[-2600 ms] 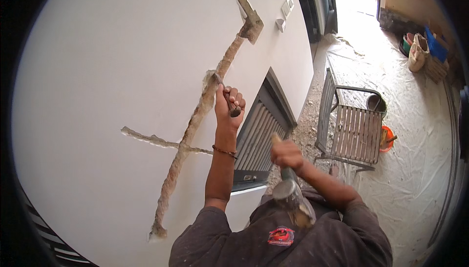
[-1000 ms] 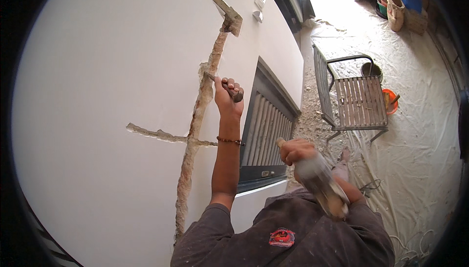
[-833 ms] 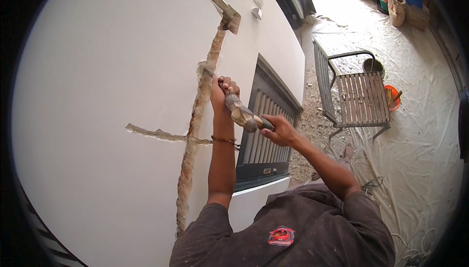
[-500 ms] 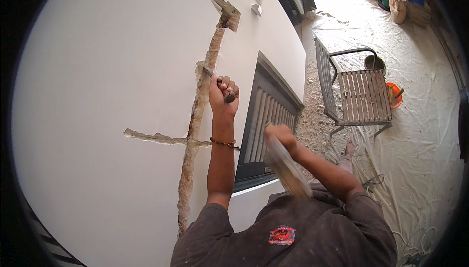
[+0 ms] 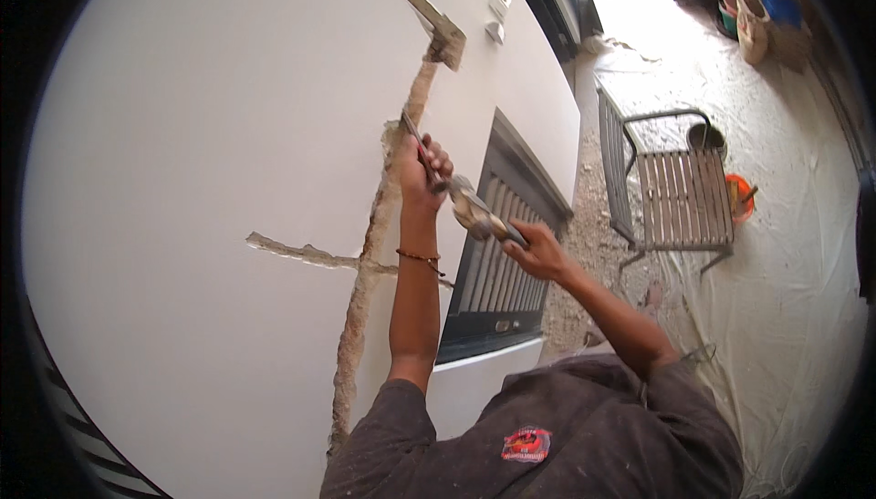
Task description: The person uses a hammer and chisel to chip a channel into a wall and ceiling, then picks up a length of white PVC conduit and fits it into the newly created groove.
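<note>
The left hand (image 5: 415,175) wraps its fingers around a stiff-looking chisel (image 5: 423,157) at the wall groove (image 5: 370,244) — the right hand (image 5: 540,251) grips a likely head-heavy hammer (image 5: 474,212), best held by its handle, near the chisel's butt.

Looks like a place under renovation, judging by rough channels (image 5: 353,335) in a white wall (image 5: 201,134), rubble (image 5: 582,257) along its foot and pale sheeting (image 5: 785,335) underfoot.

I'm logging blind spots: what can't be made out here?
All in the head view:
Middle of the chisel: partly covered by the left hand.
Handle end of the hammer: inside the right hand.
Whether hammer touches chisel: blurred.
Upper end of the groove: cut off by the top edge.
</note>
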